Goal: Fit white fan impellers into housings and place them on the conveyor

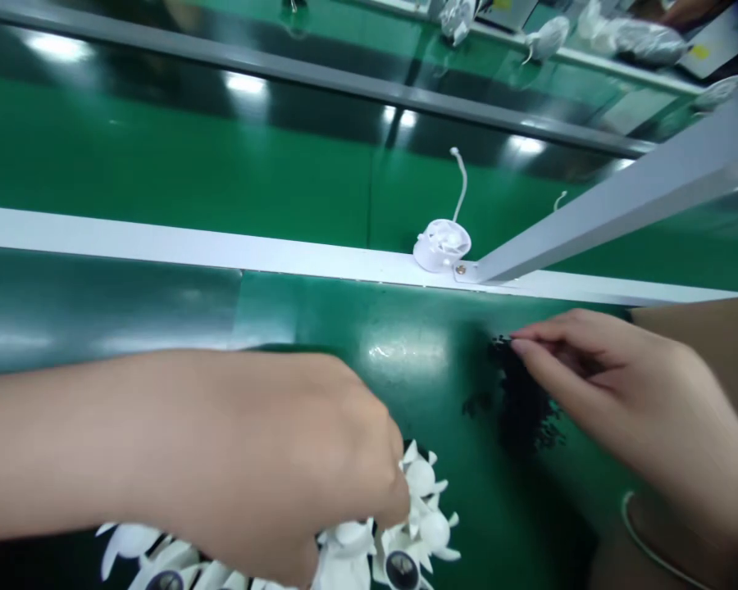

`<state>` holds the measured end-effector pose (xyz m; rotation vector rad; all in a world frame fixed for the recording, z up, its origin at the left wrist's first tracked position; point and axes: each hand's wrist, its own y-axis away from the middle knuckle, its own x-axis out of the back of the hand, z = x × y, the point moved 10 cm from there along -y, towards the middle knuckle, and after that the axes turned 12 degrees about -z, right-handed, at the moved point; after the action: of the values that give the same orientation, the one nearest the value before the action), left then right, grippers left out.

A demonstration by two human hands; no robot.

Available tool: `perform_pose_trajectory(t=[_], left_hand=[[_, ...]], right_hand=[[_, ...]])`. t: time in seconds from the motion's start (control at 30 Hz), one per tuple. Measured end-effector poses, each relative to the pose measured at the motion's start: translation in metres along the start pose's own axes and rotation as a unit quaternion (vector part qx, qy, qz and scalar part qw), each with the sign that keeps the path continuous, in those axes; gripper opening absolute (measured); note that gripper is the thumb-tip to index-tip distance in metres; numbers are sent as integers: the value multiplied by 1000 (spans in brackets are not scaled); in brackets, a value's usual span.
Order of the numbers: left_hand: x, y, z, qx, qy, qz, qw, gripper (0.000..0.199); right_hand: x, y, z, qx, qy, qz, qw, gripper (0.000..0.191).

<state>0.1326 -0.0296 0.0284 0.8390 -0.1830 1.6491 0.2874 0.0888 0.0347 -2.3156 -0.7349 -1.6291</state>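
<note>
My left hand (338,451) reaches in from the left, its fingers curled down among a cluster of white fan blade wheels (434,528). Its fingertips are hidden, so what it grips does not show. Some of the wheels have a dark round centre. Over a heap of tiny black parts (522,401), my right hand (615,377) holds thumb and forefinger pinched together. Small black bits show at those fingertips; their exact kind is too small to tell.
A white round fan housing (441,246) with a cable stands on the white rail (190,246) behind the green worktop (344,311). A slanted grey post (615,197) rises at right, beside a cardboard box (707,344). Bagged parts (633,41) lie beyond the conveyor.
</note>
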Motion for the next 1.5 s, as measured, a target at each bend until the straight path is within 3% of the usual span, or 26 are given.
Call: perform_pose_trajectory(t=[0.1, 0.3, 0.4, 0.5, 0.57, 0.67, 0.8, 1.1, 1.3, 1.5], left_hand=[[-19, -12, 9, -40, -59, 36, 997, 27], [-28, -21, 6, -70, -99, 85, 989, 29], [-14, -12, 7, -68, -94, 72, 991, 20], [13, 0, -1, -54, -47, 72, 995, 13], [34, 7, -13, -40, -37, 114, 992, 19], [56, 15, -34, -12, -116, 203, 972, 21], [56, 15, -54, 4, -208, 235, 950, 24], [53, 12, -64, -55, -35, 246, 967, 17], [53, 10, -69, -72, 17, 249, 966, 18], [55, 8, -76, -59, 39, 262, 963, 31]], right_hand=[[-13, 0, -4, 39, -12, -69, 997, 12], [-25, -2, -12, 53, 18, -80, 995, 15], [-26, -2, -14, 50, 68, -66, 994, 17], [-31, -1, -15, 51, 103, -71, 991, 20], [-33, 0, -17, 54, 117, -75, 989, 22], [-34, 2, -20, 56, 151, -66, 985, 24], [-35, 5, -28, 69, 221, -52, 971, 28], [-37, 2, -34, 98, 249, -24, 963, 25], [-37, 2, -32, 102, 234, -29, 966, 30], [-32, -6, -34, 96, 166, -12, 981, 16]])
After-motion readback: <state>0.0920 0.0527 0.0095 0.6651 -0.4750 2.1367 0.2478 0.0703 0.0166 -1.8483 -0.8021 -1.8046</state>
